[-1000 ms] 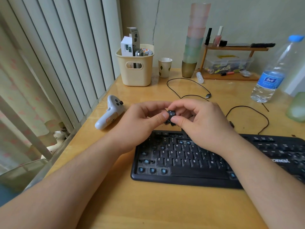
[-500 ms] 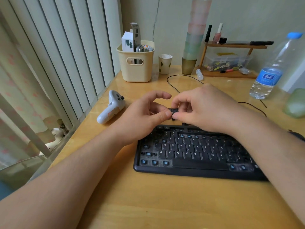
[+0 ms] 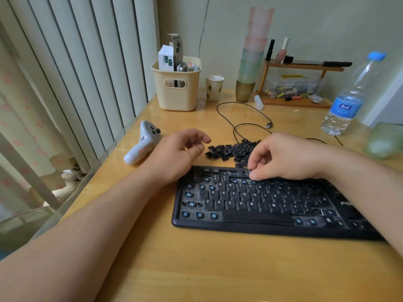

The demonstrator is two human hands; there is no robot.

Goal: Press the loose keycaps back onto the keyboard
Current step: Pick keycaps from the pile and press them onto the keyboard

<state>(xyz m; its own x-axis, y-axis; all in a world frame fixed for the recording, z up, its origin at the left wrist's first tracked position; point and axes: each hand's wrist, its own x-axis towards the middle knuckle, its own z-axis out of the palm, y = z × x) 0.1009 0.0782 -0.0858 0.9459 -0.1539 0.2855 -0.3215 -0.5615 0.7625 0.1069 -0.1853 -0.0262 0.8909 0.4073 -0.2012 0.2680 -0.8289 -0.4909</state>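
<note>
left hand loosely curled, empty | right hand pinching keycap onto keyboard | loose keycaps between hands

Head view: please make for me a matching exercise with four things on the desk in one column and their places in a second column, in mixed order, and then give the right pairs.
Things:
1. pile of loose keycaps
2. white controller
3. water bottle
4. cream basket

Places:
A. far right of the desk
B. at the back, next to the vertical blinds
C. just behind the keyboard, between the two hands
D. left of the left hand, on the desk

Right pairs: 1-C, 2-D, 3-A, 4-B
</note>
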